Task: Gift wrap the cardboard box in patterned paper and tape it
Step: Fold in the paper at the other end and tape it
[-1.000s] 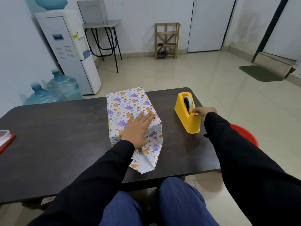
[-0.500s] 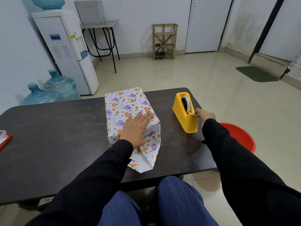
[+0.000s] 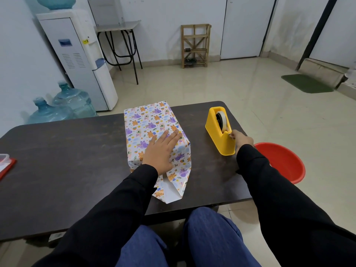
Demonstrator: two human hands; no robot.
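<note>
- The left hand [image 3: 160, 151] lies flat, fingers straight and together, pressing on top of the cardboard box [image 3: 152, 122], which is covered in patterned paper [image 3: 181, 157].
- The box sits on the dark worktop [image 3: 67, 160] and runs lengthwise away from the person, beyond the fingertips.
- Behind the wrist, the near end of the paper is unfolded. A loose flap [image 3: 170, 192] lies on the worktop beside the sleeve.
- The right hand [image 3: 241, 140] has its fingers curled, pinching at the cutter end of the yellow tape dispenser [image 3: 217, 135]. The strip itself is too small to make out.
- The tape roll [image 3: 221, 118] sits just beyond those fingers, and bare worktop separates the dispenser from the box.
- A red basin [image 3: 283, 160] stands on the floor outside the right forearm.
- Far out from the left hand, a red-lidded container [image 3: 5, 164] lies at the worktop's edge.
- Beyond the box are water bottles [image 3: 63, 106] and a water dispenser [image 3: 77, 54].
</note>
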